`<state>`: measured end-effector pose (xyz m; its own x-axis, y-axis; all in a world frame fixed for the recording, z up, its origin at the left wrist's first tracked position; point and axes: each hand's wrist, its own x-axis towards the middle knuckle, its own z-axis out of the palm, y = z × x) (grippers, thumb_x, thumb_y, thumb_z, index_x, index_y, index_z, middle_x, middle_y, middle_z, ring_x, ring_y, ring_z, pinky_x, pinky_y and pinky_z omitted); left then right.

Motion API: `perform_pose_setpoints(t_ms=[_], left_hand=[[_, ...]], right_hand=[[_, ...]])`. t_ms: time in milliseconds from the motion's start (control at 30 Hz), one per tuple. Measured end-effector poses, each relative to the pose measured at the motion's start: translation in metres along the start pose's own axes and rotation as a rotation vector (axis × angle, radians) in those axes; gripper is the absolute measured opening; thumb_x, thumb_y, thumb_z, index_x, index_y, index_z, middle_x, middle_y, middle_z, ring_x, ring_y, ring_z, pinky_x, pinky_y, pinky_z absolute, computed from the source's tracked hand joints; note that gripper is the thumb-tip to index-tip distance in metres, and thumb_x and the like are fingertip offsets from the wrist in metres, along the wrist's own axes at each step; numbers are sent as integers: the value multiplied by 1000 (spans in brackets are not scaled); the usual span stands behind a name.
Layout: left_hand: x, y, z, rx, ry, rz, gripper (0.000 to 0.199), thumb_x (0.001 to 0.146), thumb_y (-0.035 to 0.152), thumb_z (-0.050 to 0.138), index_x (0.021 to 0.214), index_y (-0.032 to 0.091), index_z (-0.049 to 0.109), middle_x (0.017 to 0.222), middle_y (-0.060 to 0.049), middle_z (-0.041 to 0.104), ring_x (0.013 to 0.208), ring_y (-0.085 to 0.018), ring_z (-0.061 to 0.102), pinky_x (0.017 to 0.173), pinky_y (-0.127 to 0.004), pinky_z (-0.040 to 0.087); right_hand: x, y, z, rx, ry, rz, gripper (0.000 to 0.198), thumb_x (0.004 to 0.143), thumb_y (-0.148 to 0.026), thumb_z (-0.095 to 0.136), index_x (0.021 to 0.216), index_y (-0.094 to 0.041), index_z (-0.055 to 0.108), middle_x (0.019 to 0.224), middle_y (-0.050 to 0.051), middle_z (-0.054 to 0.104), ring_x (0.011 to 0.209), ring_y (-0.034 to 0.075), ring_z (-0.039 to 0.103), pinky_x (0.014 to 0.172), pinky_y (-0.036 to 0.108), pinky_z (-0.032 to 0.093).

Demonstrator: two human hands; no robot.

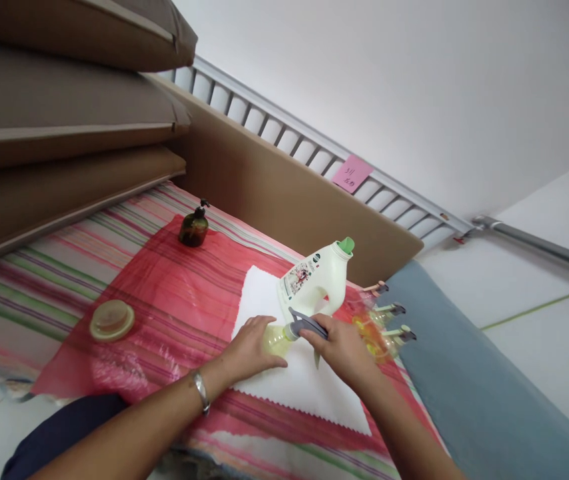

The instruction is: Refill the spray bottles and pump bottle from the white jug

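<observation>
Clear plastic with a yellow tint: small bottle (276, 340) held over the white cloth (309, 393), in front of the large jug (334, 283). It lies tilted, its neck pointing right. Left hand (252, 348) is wrapped around the bottle body, thumb below and fingers above; a silver bracelet (201, 391) sits on that wrist. Right hand (337, 345) is closed around the grey spray head (307, 325), which meets the bottle neck. Cannot tell whether the head is fully seated. The 2 hands are near each other, with the neck between them.

Jug: pale, with a loop handle, printed label and green mouth; stands at the far edge of the cloth. Cloth has a zigzag-cut edge and lies on a translucent red sheet (199, 287), itself spread over striped fabric (74, 260).

To the right of the jug: 3 small spray bottles (382, 316) grouped closely, yellow and orange tints among them; individual contents unclear. Far left on the red sheet: dark pump bottle (193, 229). Nearer, also left: round cream container (111, 320). Behind: brown panel (274, 193) and slatted rail (264, 127) bearing 1 pink note (352, 174).
</observation>
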<state>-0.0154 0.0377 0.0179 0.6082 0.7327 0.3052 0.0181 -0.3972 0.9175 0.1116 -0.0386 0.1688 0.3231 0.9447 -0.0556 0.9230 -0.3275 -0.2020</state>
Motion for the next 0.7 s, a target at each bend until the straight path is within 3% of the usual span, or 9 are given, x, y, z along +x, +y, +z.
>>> perform_pose_setpoints(t_ms=[200,467,600,700], left_hand=[[9,27,-6,-46,93,120,49,60,34,77,101,21,54,103,-5,59,101,-24,52,89,-38,40],[12,31,-2,-46,188,143,31,66,35,73,83,19,54,86,-2,58,88,-20,54,78,-32,42],[12,31,-3,-63,139,158,27,71,35,69,89,19,57,90,-4,60,91,-21,54,82,-33,41],[13,32,-9,-140,-1,177,23,78,32,62,97,19,60,98,-6,61,97,-21,54,88,-34,40]], right_hand=[[-3,-9,2,30,16,-31,19,80,-39,50,79,-23,61,71,0,65,68,17,57,56,24,31],[-2,-16,2,-52,13,-89,15,79,-35,51,75,-23,59,67,0,63,61,14,53,52,24,24],[0,-11,4,-47,0,-121,16,80,-35,50,74,-23,58,66,-1,62,60,14,52,52,23,24],[0,-8,2,-44,-14,-143,16,81,-35,50,74,-22,56,66,-1,62,60,14,53,53,23,25]])
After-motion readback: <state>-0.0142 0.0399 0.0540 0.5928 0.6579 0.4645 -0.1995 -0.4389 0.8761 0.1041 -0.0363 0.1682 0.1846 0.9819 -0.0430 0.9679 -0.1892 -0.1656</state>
